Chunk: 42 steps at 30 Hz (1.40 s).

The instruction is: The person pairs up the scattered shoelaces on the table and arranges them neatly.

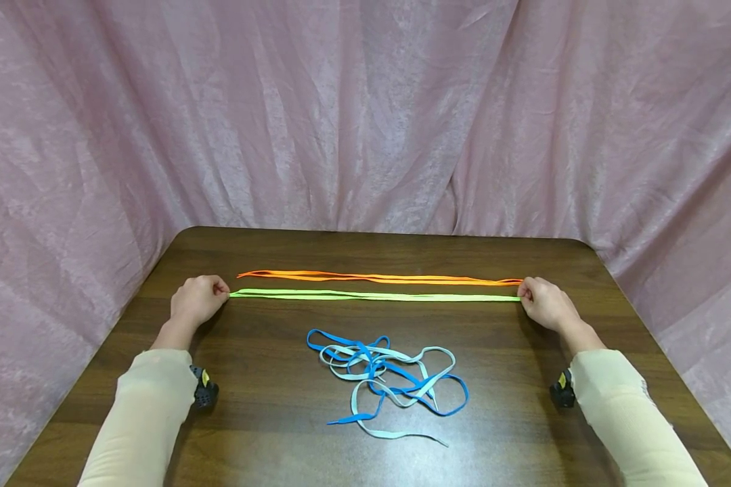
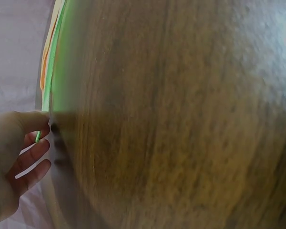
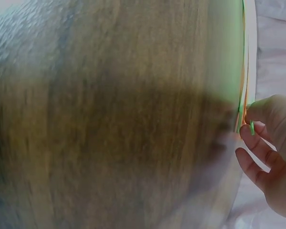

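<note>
A neon green shoelace, doubled into near-parallel strands, stretches left to right between my two hands. My left hand pinches its left end between thumb and index finger; in the left wrist view a short green tip pokes out below the pinch. At the other end my right hand pinches the lace, and a small green piece shows past the thumb. Just behind it lies an orange shoelace, also doubled and straight, its right end close to the right hand's fingers.
Nearer the front, a blue shoelace and a pale mint shoelace lie loosely tangled together. All rest on a brown wooden table. Pink curtains hang behind the table and along both sides.
</note>
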Available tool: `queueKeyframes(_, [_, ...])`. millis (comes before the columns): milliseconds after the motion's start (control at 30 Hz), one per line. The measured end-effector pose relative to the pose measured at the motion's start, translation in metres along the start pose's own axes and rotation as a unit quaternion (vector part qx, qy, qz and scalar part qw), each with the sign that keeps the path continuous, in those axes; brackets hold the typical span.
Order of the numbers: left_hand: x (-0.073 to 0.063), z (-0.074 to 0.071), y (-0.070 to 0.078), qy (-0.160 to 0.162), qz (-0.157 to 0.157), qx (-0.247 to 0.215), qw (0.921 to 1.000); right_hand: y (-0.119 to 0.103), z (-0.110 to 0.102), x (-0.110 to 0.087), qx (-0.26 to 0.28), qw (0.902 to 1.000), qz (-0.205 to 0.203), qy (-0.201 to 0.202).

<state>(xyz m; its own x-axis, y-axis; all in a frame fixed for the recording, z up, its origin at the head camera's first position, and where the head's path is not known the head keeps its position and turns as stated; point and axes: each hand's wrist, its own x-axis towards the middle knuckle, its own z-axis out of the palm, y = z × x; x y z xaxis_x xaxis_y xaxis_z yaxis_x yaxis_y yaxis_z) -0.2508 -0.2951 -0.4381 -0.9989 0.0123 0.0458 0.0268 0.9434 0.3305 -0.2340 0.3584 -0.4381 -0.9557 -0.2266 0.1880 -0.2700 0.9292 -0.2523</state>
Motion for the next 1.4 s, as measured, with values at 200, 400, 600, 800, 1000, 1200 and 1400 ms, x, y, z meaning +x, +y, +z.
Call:
queueKeyframes(200, [0.0023,0.0029,0.0007,0.008,-0.004,0.002,1.0000,-0.0012,-0.0005,0.0002,-0.001,0.9998,0.018,-0.013])
queueKeyframes(400, [0.0034,0.0057,0.0030,0.015,-0.004,0.000,0.9999,-0.0015,-0.0005,0.0004,-0.006,0.9993,0.028,-0.024])
queueKeyframes(600, [0.0046,0.0081,0.0055,0.018,-0.003,-0.003,0.9998,0.0006,0.0013,0.0008,-0.010,0.9989,0.040,-0.024])
queueKeyframes(800, [0.0055,0.0081,0.0061,0.018,-0.001,-0.003,0.9998,0.0028,0.0019,0.0003,-0.016,0.9987,0.044,-0.022])
queueKeyframes(1000, [0.0052,0.0072,0.0080,0.013,0.002,-0.008,0.9999,0.0017,0.0023,0.0002,-0.015,0.9988,0.041,-0.024])
queueKeyframes(1200, [0.0034,0.0058,0.0055,0.005,0.002,-0.004,1.0000,0.0005,0.0028,-0.0004,-0.013,0.9992,0.028,-0.024])
queueKeyframes(1400, [-0.0021,0.0036,-0.0005,0.012,0.007,0.006,0.9999,-0.0015,0.0010,-0.0032,-0.018,0.9997,0.011,-0.014])
